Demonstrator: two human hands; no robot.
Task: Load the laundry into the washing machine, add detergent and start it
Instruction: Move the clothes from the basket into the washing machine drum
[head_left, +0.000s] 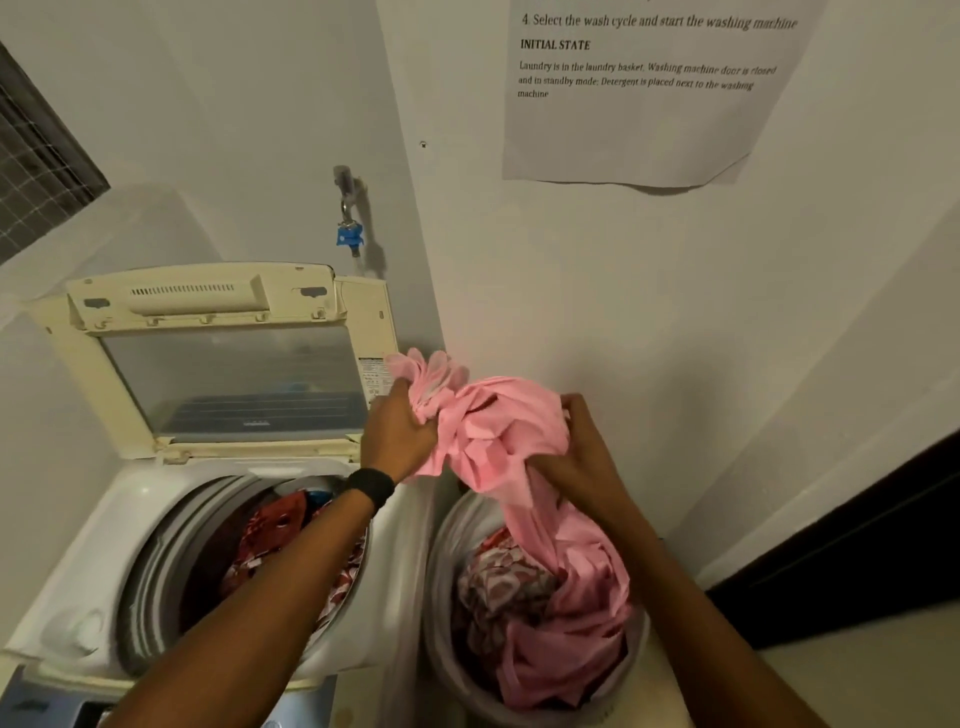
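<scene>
1. Both hands grip one pink cloth (498, 431): left hand (397, 434) bunches its top, right hand (576, 457) clamps lower.
2. Below the right hand, its tail trails into the basket (441, 597).
3. Under the left forearm, the washing machine (130, 519) stands open, red clothes (275, 530) inside.

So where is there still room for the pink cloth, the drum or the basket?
The drum has room: its left side is dark and bare, with red clothes heaped to the right. The basket is crowded with patterned laundry and the trailing pink cloth, gripped by the left hand and right hand.
</scene>
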